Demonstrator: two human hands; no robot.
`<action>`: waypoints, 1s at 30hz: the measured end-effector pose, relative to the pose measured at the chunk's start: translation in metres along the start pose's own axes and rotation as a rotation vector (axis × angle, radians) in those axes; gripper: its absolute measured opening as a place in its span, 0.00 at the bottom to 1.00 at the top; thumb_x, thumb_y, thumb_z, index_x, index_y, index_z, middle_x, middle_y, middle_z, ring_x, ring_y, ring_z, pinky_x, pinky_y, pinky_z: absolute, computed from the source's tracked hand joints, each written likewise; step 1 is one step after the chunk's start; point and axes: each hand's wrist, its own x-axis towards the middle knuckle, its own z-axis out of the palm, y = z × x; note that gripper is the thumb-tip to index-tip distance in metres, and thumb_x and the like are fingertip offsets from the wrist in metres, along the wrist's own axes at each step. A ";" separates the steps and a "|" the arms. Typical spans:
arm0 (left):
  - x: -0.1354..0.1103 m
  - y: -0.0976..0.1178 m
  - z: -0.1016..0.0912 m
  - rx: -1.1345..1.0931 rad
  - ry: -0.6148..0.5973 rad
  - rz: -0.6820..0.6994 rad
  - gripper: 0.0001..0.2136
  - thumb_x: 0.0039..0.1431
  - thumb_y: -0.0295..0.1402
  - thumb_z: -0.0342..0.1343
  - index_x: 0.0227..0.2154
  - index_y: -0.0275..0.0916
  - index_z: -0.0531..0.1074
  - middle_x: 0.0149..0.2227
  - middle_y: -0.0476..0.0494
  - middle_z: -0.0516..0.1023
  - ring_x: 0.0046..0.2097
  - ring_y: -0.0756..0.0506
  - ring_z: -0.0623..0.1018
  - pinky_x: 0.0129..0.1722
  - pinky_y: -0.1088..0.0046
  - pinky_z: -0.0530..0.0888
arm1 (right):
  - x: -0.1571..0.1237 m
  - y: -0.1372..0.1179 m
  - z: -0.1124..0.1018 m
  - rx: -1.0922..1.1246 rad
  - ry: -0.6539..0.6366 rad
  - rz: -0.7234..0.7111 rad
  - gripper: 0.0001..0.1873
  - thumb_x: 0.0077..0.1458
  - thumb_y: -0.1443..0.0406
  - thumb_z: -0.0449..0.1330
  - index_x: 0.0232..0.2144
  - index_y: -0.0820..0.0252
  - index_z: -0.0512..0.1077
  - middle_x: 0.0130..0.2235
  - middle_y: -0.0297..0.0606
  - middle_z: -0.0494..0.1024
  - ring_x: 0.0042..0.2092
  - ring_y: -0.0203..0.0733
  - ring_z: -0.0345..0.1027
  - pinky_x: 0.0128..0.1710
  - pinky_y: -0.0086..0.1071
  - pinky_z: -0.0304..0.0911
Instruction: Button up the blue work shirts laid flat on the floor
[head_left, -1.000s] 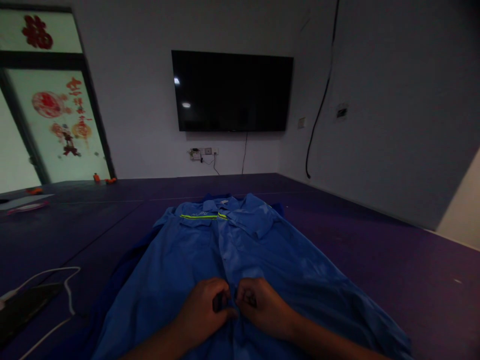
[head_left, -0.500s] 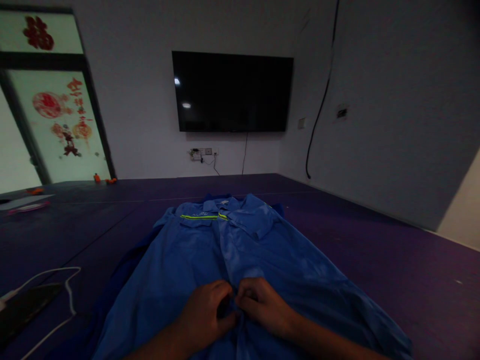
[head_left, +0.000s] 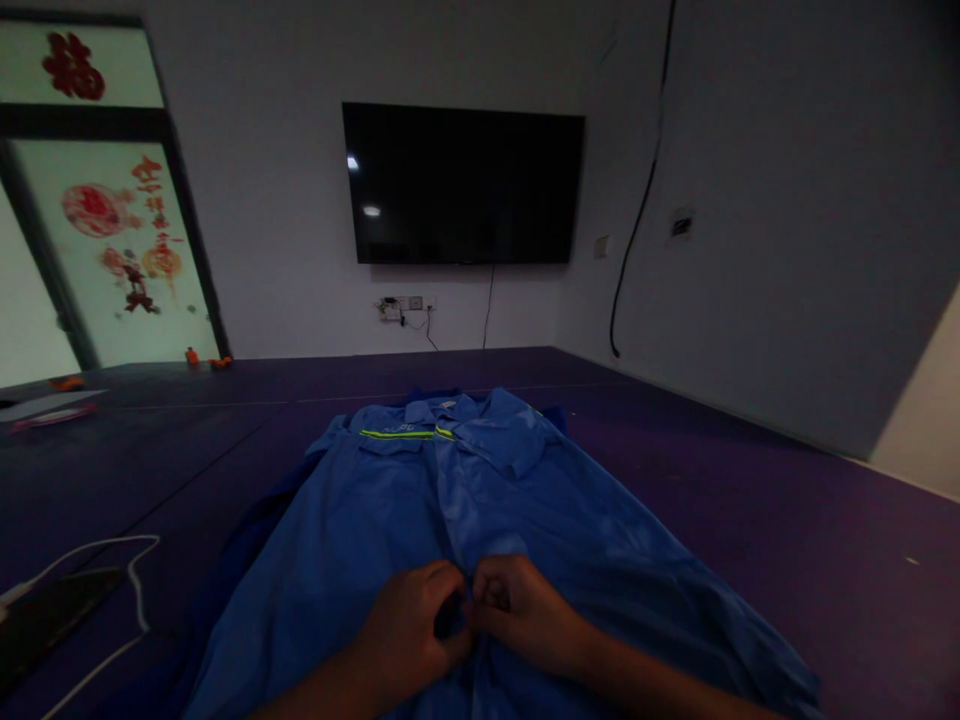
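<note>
A blue work shirt (head_left: 420,500) with a yellow-green reflective stripe on the chest lies flat, front up, on a dark purple surface (head_left: 750,500), collar away from me. My left hand (head_left: 412,625) and my right hand (head_left: 517,610) meet at the shirt's front placket near the lower part. Both hands have curled fingers pinching the fabric edges together at the centre seam. What lies between the fingertips is hidden in the dim light.
A white cable (head_left: 112,560) and a dark flat device (head_left: 45,615) lie at the left. A black TV (head_left: 461,180) hangs on the far wall above a socket. A glass door with red decorations (head_left: 112,230) stands at the far left.
Both hands stay at the placket; the fingers have shifted slightly closer together. The shirt has not moved.
</note>
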 end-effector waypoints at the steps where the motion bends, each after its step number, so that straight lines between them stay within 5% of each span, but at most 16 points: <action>1: 0.000 0.000 0.000 -0.001 -0.007 -0.011 0.04 0.47 0.32 0.51 0.25 0.37 0.65 0.26 0.49 0.69 0.29 0.51 0.67 0.26 0.77 0.58 | 0.000 0.001 0.000 0.008 0.000 0.000 0.03 0.42 0.71 0.56 0.20 0.63 0.65 0.16 0.26 0.62 0.19 0.27 0.53 0.17 0.21 0.44; 30: -0.002 0.001 -0.003 0.027 -0.019 -0.016 0.03 0.47 0.31 0.53 0.26 0.37 0.67 0.27 0.50 0.69 0.30 0.51 0.68 0.27 0.76 0.59 | 0.001 0.000 0.000 0.060 0.030 0.015 0.03 0.44 0.69 0.54 0.22 0.63 0.65 0.17 0.26 0.61 0.19 0.27 0.53 0.18 0.22 0.45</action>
